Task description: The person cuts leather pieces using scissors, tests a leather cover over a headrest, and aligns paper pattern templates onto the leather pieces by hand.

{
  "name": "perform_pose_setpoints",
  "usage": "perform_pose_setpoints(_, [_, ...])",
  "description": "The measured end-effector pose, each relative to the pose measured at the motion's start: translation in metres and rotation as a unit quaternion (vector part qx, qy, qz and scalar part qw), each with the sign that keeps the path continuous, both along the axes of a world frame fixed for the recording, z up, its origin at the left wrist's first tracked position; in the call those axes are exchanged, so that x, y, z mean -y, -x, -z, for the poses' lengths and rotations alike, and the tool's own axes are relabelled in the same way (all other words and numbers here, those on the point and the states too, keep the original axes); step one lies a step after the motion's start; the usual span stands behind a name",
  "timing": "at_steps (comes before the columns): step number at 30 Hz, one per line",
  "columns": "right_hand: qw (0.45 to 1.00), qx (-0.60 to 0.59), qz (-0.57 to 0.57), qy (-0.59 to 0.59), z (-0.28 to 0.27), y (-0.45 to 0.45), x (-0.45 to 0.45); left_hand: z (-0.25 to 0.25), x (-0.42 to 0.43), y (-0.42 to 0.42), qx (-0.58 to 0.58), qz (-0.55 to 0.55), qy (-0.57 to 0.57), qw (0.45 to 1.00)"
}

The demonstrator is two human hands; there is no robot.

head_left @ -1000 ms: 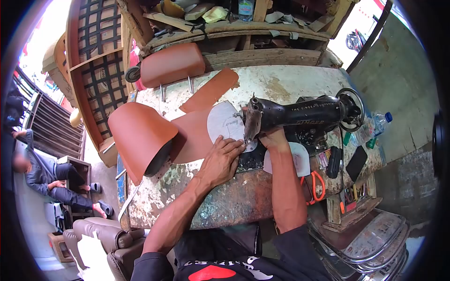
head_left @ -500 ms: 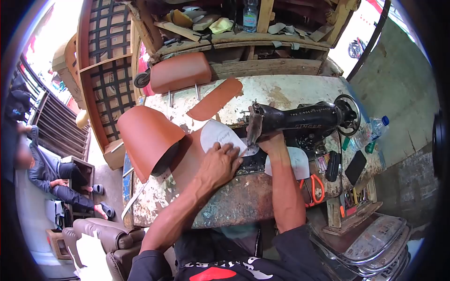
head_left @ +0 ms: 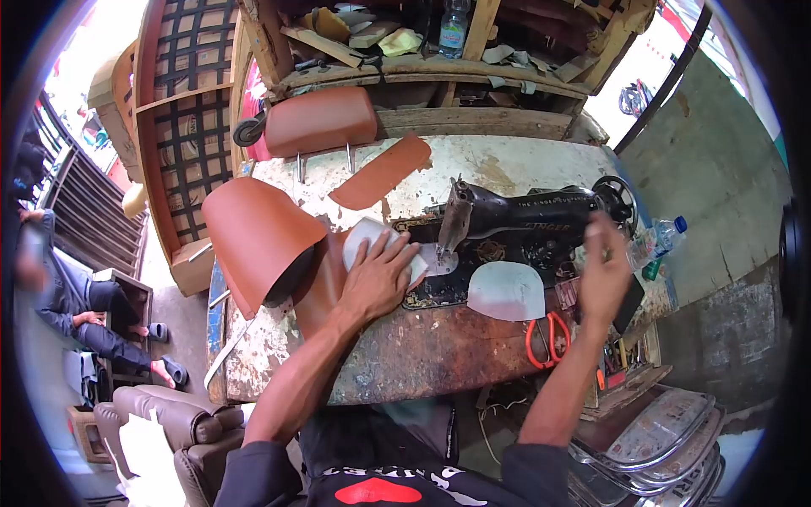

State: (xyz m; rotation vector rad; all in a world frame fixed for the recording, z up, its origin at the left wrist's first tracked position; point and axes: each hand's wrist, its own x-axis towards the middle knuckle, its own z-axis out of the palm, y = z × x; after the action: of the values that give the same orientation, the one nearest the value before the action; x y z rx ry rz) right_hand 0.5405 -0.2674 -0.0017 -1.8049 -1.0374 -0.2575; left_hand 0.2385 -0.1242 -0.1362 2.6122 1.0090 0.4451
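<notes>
Right hand [head_left: 604, 275]: moved since the earlier frame from under the machine's arm to just beside the handwheel [head_left: 615, 203]; raised, blurred, fingers partly bent; cannot tell if holding anything.
Left hand [head_left: 378, 279]: shifted slightly left with the cloth; laid nearly flat, fingers a little spread, pressing down without gripping.
White rounded panel [head_left: 361, 230]: beneath the left hand, just left of the needle plate [head_left: 441, 260], over part of the brown leatherette sheet [head_left: 325, 283].
Singer sewing machine [head_left: 524, 215]: black, right of centre on the worn desk [head_left: 363, 372].
Second white panel [head_left: 507, 291]: flat on the near side of the machine.
Scissors [head_left: 531, 346]: orange-handled, near right, at the desk's edge.
Curved brown cover [head_left: 262, 241]: standing left of the sheet.
Brown headrest [head_left: 321, 122]: far left, two metal posts towards the near side.
Flat brown strip [head_left: 380, 173]: between headrest and machine.
Plastic bottle [head_left: 667, 237]: lying right of the handwheel, blue-capped.
</notes>
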Motion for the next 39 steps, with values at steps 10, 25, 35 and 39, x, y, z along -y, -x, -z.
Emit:
perform_pose_setpoints(10, [0.965, 0.050, 0.074, 0.247, -0.014, -0.198, -0.085, 0.001, 0.086, 0.037, -0.041, -0.208, -0.020, 0.977])
perform_pose_setpoints(25, [0.900, 0.105, -0.070, 0.417, 0.026, 0.019, 0.079, -0.016, 0.127, 0.076, -0.058, -0.240, -0.006, 0.969])
perform_pose_setpoints(35, [0.947, -0.057, -0.055, 0.312, 0.091, 0.037, 0.116, -0.042, 0.048, 0.083, 0.058, -0.102, 0.126, 0.985])
perform_pose_setpoints(39, [0.805, -0.574, -0.150, 0.005, 0.081, 0.150, 0.117, -0.052, 0.050, 0.086, 0.110, -0.124, 0.226, 0.960])
